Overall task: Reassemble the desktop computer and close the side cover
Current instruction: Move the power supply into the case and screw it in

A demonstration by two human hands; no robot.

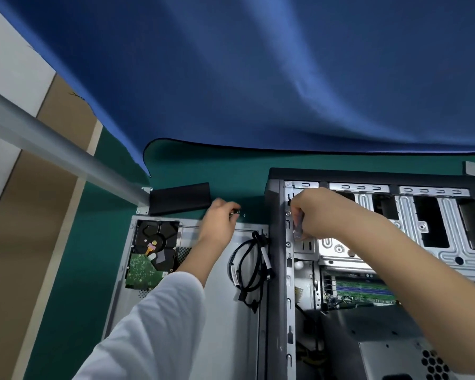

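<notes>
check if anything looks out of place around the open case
The hard drive lies circuit board up on the removed side panel, outside the case, with a loose cable bundle beside it. Nothing looks damaged or spilled.

green table mat (239, 165) under open computer case (274, 270), side cover (220, 311), black box (179, 198)

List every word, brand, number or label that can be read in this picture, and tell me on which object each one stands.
No text can be read.
Hard drive: circuit board markings too small.
White tags on the black cables: print blurred.
Computer case: no legible marking.
</notes>
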